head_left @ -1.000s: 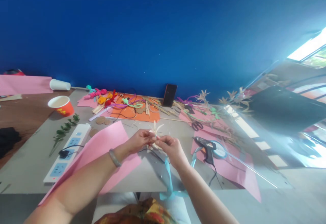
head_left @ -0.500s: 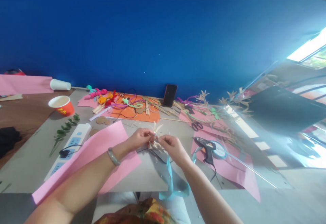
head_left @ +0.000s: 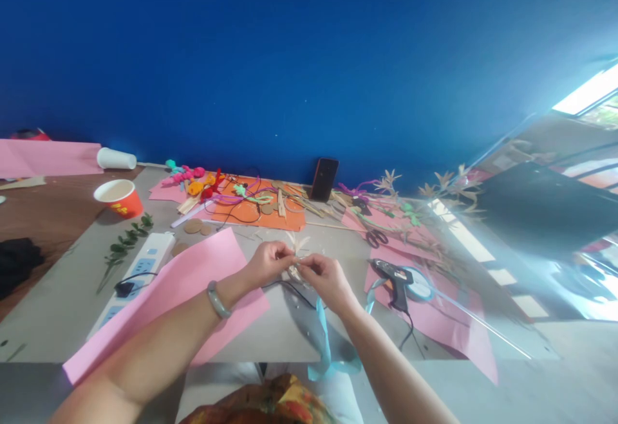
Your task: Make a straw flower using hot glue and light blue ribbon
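My left hand [head_left: 268,262] and my right hand [head_left: 325,276] meet above the grey table [head_left: 62,302], both pinched on a small pale straw flower [head_left: 296,248] whose thin petals stick up between the fingertips. A light blue ribbon [head_left: 324,340] hangs down from under my right hand to the table's near edge. My left forearm, wearing a grey bangle [head_left: 217,299], lies over a pink paper sheet [head_left: 188,282]. A thin black cord [head_left: 290,287] runs on the table below my hands.
A black glue gun [head_left: 396,280] lies on pink paper at the right, scissors [head_left: 374,238] behind it. A white power strip [head_left: 135,269], green sprig [head_left: 123,248] and red paper cup [head_left: 119,197] are at the left. Colourful craft scraps, orange paper [head_left: 270,217] and a phone [head_left: 324,179] line the blue wall.
My hands have stayed together on the straw flower with small finger shifts. The view has drifted slightly; the ribbon's lower loop has shifted a little.
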`<state>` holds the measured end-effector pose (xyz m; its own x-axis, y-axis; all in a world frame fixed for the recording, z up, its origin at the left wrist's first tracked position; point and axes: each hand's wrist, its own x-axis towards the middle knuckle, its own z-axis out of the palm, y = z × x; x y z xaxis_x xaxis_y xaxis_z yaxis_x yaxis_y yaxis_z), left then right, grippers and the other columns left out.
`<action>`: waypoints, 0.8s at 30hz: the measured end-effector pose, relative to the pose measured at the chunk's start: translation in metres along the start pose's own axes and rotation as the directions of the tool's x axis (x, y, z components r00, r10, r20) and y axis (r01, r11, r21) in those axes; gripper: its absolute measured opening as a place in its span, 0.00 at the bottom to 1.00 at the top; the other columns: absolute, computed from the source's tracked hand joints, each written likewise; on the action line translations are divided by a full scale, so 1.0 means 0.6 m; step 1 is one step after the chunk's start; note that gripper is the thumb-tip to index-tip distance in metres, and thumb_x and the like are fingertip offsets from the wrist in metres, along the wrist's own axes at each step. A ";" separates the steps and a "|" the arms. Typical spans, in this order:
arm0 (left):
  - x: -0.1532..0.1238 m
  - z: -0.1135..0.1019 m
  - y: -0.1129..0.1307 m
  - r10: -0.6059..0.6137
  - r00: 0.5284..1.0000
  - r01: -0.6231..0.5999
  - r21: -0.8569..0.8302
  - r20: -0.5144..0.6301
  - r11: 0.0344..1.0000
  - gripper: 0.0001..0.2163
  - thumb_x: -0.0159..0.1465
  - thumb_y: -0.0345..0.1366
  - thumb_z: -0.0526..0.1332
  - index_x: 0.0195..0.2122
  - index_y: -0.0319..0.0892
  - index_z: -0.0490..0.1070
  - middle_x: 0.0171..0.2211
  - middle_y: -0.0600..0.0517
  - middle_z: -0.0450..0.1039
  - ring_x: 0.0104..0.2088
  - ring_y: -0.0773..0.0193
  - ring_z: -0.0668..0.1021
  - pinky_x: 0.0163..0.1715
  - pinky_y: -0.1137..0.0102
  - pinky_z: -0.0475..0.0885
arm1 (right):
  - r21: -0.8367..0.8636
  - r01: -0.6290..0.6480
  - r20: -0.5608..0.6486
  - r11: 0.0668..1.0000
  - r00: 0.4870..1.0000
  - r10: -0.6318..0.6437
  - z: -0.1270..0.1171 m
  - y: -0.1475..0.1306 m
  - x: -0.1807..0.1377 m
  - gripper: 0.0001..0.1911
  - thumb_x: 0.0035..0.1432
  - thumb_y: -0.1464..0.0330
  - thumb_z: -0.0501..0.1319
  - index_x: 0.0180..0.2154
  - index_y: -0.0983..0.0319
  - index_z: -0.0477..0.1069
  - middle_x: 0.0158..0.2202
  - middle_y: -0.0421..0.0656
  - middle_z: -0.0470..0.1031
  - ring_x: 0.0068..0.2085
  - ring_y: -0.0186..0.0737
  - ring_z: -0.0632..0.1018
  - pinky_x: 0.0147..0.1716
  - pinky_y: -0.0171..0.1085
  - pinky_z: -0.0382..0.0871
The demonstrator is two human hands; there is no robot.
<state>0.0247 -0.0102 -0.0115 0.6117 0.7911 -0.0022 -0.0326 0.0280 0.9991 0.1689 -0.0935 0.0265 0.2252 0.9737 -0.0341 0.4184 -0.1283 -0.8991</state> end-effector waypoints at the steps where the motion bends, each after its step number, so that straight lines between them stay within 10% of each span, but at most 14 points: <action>1: 0.001 0.000 -0.001 0.016 1.000 -0.016 0.012 -0.012 1.000 0.14 0.52 0.44 0.67 0.25 0.36 0.71 0.20 0.54 0.68 0.22 0.69 0.69 0.23 0.75 0.62 | 0.003 0.000 -0.003 1.000 1.000 0.000 0.001 0.000 0.000 0.07 0.49 0.66 0.62 0.25 0.63 0.75 0.22 0.40 0.74 0.25 0.35 0.71 0.23 0.32 0.61; 24: -0.001 0.007 0.009 -0.035 0.998 0.029 -0.097 -0.059 0.995 0.16 0.46 0.44 0.71 0.20 0.38 0.68 0.16 0.56 0.66 0.17 0.72 0.67 0.19 0.75 0.61 | 0.112 -0.050 0.037 0.992 0.998 0.046 0.005 0.001 0.000 0.12 0.48 0.61 0.64 0.23 0.64 0.73 0.19 0.37 0.70 0.22 0.31 0.66 0.21 0.31 0.57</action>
<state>0.0275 -0.0133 -0.0061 0.5643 0.8246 -0.0395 -0.0919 0.1103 0.9896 0.1666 -0.0929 0.0249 0.2119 0.9730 -0.0919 0.3058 -0.1553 -0.9393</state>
